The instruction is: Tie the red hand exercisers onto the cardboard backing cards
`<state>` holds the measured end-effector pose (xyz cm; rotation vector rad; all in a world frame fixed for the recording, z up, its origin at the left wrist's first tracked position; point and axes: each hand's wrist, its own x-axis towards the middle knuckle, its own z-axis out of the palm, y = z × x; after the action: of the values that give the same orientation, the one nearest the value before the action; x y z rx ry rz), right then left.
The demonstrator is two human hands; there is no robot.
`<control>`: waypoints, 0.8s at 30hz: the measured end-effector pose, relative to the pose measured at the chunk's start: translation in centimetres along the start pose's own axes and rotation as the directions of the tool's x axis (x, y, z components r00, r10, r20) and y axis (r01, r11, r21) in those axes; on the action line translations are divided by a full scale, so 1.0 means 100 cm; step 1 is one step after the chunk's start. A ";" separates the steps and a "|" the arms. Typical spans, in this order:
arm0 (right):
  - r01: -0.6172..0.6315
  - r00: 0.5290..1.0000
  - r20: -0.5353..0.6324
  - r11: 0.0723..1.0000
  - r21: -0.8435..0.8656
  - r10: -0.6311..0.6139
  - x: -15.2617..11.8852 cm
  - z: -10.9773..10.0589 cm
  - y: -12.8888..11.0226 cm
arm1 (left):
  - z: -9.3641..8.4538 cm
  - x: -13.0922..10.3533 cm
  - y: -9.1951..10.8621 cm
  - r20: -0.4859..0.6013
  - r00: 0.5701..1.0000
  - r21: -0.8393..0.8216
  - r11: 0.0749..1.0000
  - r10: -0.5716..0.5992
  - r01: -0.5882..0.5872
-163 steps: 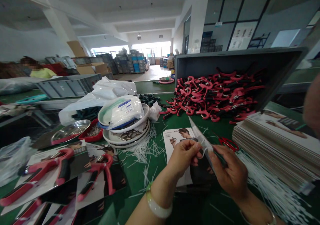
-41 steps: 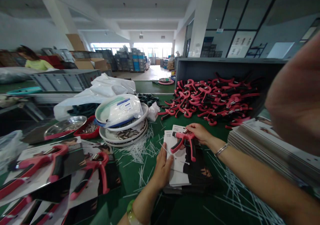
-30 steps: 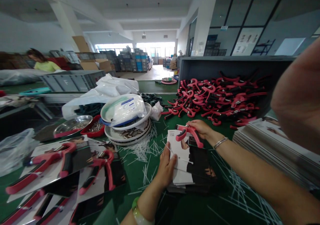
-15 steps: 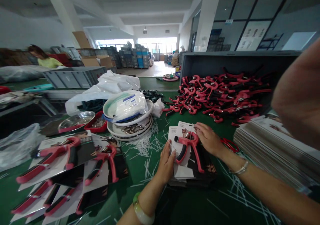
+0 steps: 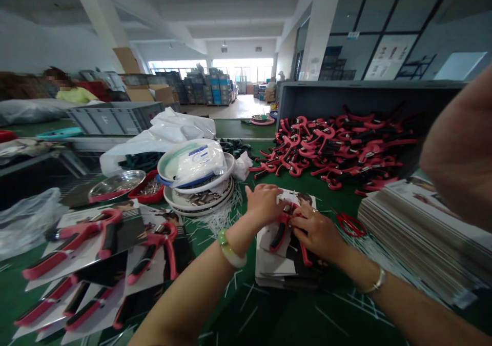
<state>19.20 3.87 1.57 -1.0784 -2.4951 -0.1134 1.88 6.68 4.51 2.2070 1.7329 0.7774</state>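
A pink and black hand grip strengthener point(image 5: 283, 229) lies on a printed backing card point(image 5: 269, 268) at the top of a stack of such cards. My left hand point(image 5: 262, 203) reaches palm down over the grip's upper left end. Its outer finger sticks out, while its other fingertips close in at the grip's head, partly hidden. From the right, my right hand point(image 5: 317, 230) bends its fingers onto the grip's upper part, close beside the left fingertips. Whether a thin white tie is between the fingers cannot be made out.
Carded hand grips point(image 5: 82, 238) overlap at the left. A grey bin point(image 5: 369, 87) spills loose pink grips point(image 5: 319, 143). Red-handled scissors point(image 5: 351, 225) and a tall card stack point(image 5: 415, 238) are at right. White ties point(image 5: 226, 212) lie scattered near stacked bowls point(image 5: 169, 197). A person point(image 5: 75, 92) is far left.
My left hand has moved from the card's left edge up over the grip's head. My right hand has come down from the card's upper right onto the grip.
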 end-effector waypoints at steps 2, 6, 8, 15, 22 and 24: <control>-0.047 0.999 -0.019 0.995 0.087 0.048 -0.005 0.003 0.002 | 0.011 0.013 0.010 0.129 0.992 0.012 1.000 0.012 -0.013; -0.099 0.990 -0.066 0.948 0.303 0.125 -0.011 0.009 0.002 | 0.032 0.022 0.013 0.165 0.986 -0.041 0.999 0.018 -0.011; -0.107 0.979 -0.117 0.912 0.395 0.165 -0.013 0.013 0.002 | 0.035 0.018 0.010 0.161 0.986 -0.072 0.997 0.040 -0.028; -0.256 0.886 -0.185 0.781 0.570 0.425 -0.013 0.031 0.003 | 0.030 -0.007 -0.004 0.085 0.983 -0.179 0.973 0.164 -0.147; -0.267 0.880 -0.164 0.749 0.607 0.446 -0.013 0.032 0.004 | 0.037 -0.014 -0.004 -0.006 0.972 -0.073 0.970 0.234 -0.234; -0.280 0.874 -0.157 0.739 0.613 0.460 -0.014 0.031 0.004 | 0.037 -0.014 -0.004 -0.001 0.972 -0.062 0.970 0.234 -0.234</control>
<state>19.24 3.93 -1.83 -1.1566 -1.7991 0.5315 3.30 6.02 0.84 2.3963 1.4407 0.8610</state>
